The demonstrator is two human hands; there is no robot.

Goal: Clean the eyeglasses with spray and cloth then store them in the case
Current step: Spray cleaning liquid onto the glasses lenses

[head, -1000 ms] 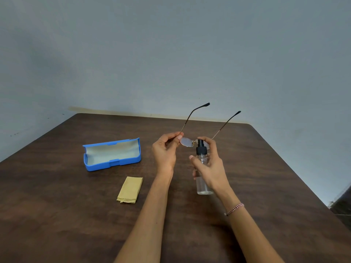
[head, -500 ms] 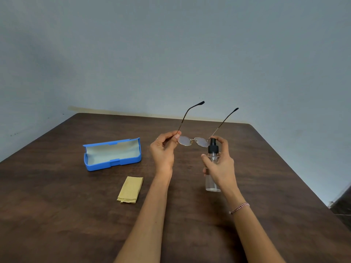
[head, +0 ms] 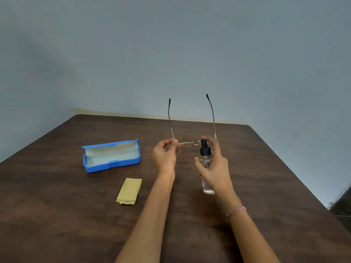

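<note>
- Metal-frame eyeglasses [head: 187, 143] held above the table [head: 57, 205], temples pointing away; your left hand [head: 164, 155] pinches just one hinge corner.
- Right hand [head: 214, 168] wraps the spray bottle [head: 205, 149], finger over the pump, nozzle v. close to a lens.
- Risk: one-corner pinch could let the frame twist or slip; nozzle may knock the lens.
- Cloth [head: 129, 191] & open case [head: 112, 155] lie to the left.

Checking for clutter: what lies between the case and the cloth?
Nothing. The head view shows only bare table between the open case and the folded cloth.
</note>
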